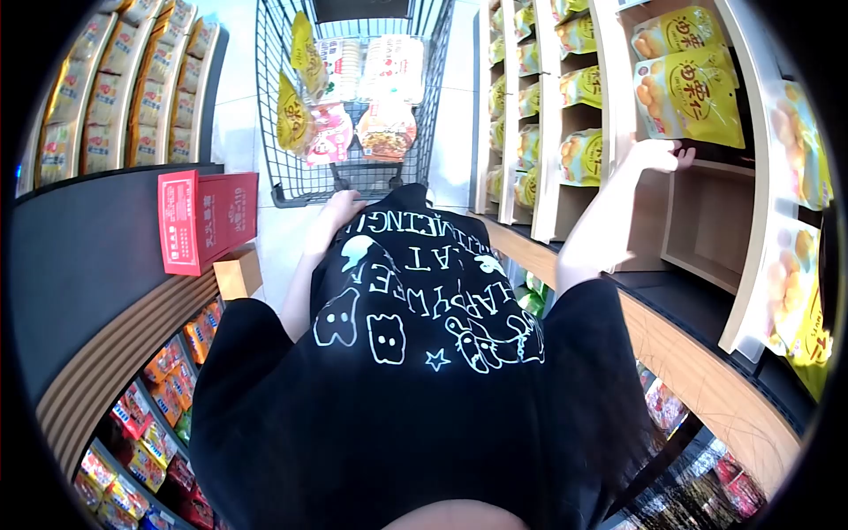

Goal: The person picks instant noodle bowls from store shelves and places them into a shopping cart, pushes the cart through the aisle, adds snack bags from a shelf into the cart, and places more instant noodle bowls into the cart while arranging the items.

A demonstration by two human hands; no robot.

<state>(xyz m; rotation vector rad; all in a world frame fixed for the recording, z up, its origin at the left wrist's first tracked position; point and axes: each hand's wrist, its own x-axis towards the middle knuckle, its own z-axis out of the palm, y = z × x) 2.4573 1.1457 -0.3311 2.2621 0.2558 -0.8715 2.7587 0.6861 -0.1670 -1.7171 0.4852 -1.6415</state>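
In the head view, we are reaching our right hand (669,156) to the upper right of the frame, where its partly curled fingers are meeting the bottom of a yellow pouch (691,95). The pouch is standing face-out in the wooden shelf (746,190), probably so its label is showing. We cannot tell whether those fingers are gripping it or only touching.

Our left hand (343,210) is lying at the near end of the shopping cart (276,168), top centre, seemingly to steady it; its grip is unclear.

Inside the cart, two yellow bags (292,115) are leaning upright along the left side, perhaps using the mesh as support. Beside them, white packages (391,68) are sitting farther in, while a pink package (329,132) and a round food bowl (386,131) are sitting nearer us.
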